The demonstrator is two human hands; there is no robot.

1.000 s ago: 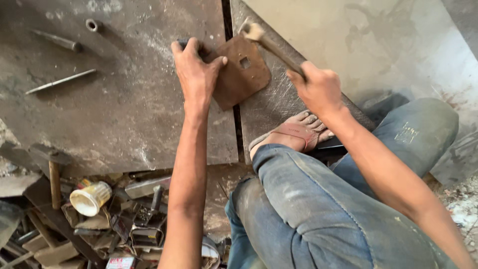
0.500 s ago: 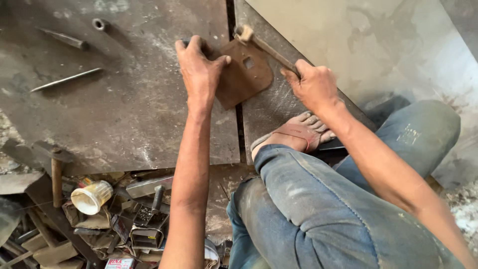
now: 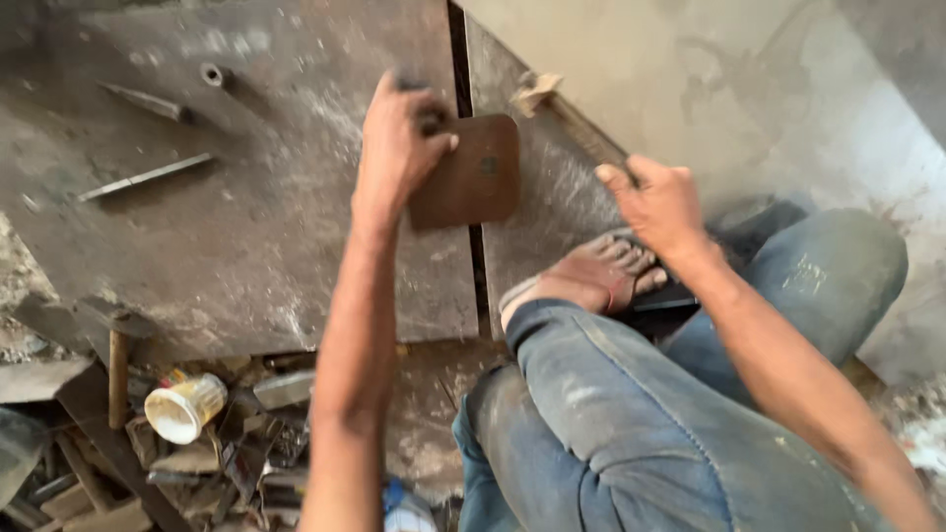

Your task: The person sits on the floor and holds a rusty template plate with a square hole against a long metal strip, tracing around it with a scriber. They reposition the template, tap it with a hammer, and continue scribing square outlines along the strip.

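Head view, looking down: a rust-brown, flat steel plate with rounded corners and a small square hole (image 3: 471, 173) is laid across the dark gap between two large grey steel sheets (image 3: 246, 227) on the floor. It is pinned at its upper left corner by the left hand (image 3: 396, 148), whose fingers are pressed down over the edge. A wooden-handled hammer (image 3: 576, 126) is gripped by the right hand (image 3: 658, 205), clenched around the shaft; its head is held just beside the plate's upper right corner, whether touching cannot be told. The plate appears flat and uncut, so the hammering is judged to be in progress, with no finished mark visible. A bare foot in a sandal (image 3: 589, 276) is rested on the right sheet. Loose metal rods (image 3: 144, 177) are lain on the left sheet. A cream plastic cup (image 3: 184, 406) is seen among scrap below.
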